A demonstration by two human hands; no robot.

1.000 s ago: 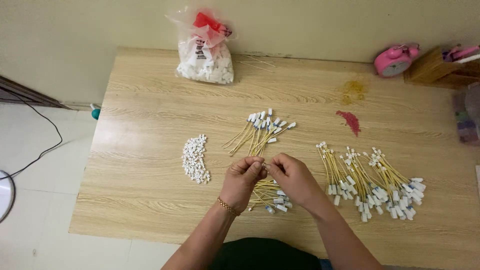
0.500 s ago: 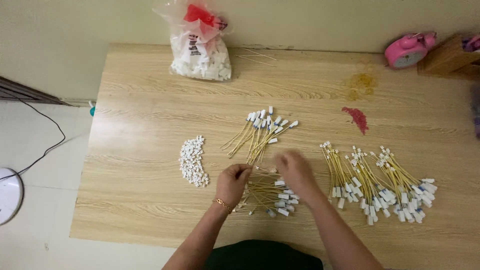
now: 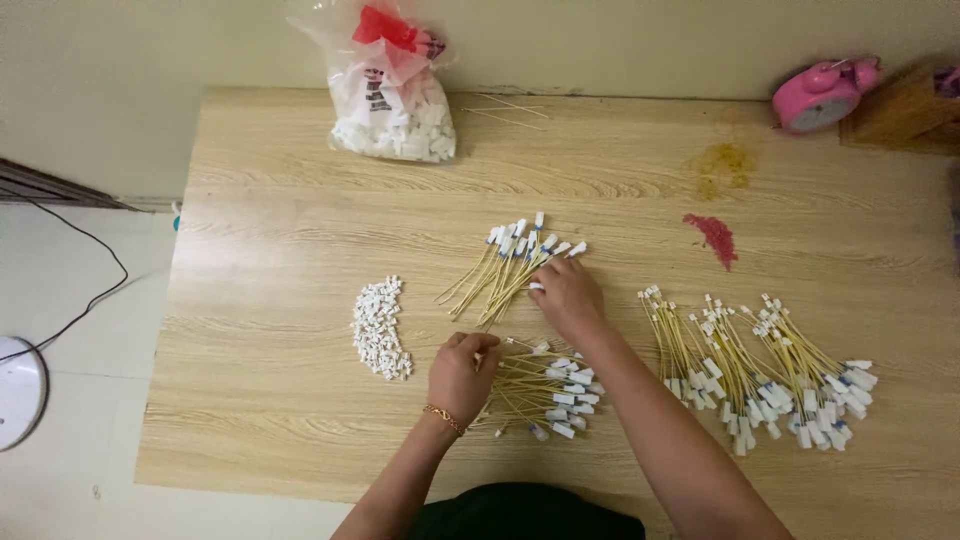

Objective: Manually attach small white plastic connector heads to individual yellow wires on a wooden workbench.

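Your right hand (image 3: 566, 295) lies at the middle of the wooden table (image 3: 260, 210), fingers curled down onto the near end of the upper bundle of thin yellow wires with white end caps (image 3: 510, 262), which fans out toward 11 o'clock from your fingertips. Whether the fingers actually pinch a wire there, you cannot tell: the knuckles hide the tips.

Your left hand (image 3: 462, 372), a thin bracelet (image 3: 443, 418) at its wrist, sits at 7 o'clock from the right one. It is closed loosely at the left end of the lower bundle of capped wires (image 3: 545, 390), and its fingertips touch the bare yellow ends. That bundle lies crosswise, its white caps pointing toward 4 o'clock, just under your right forearm.

At 9 o'clock from the left hand, near but apart, a curved heap of loose small white caps (image 3: 380, 327) rests on the wood. At 3 o'clock, well right of both hands, lies the large spread of finished capped wires (image 3: 760, 360). At 12 o'clock on the far edge stands a clear plastic bag of white caps (image 3: 395, 105), tied with red. A pink alarm clock (image 3: 820, 95) sits at the far right corner, with a red smear (image 3: 715, 235) and a yellow stain (image 3: 722, 165) on the wood near it.
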